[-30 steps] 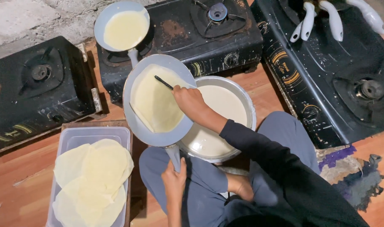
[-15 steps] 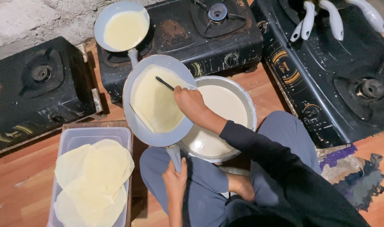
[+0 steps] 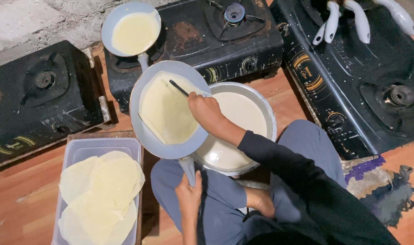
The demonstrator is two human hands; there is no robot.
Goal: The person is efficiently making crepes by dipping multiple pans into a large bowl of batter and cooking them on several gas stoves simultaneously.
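Head view: a grey pan is gripped by its handle in the left hand, closed around it, above the lap. A thin crepe lies in the pan. A thin black stick is pinched in the closed right hand, tip on the crepe. A batter bowl sits just beside the pan. Crepes are stacked in a plastic tray on the wooden floor, lower left.

A seated person seen from above. The left hand reaches forward with fingers curled shut in a grip, forearm bare. The right hand stretches further out, fingers pinched closed, wrist slightly bent, its arm in a dark sleeve.
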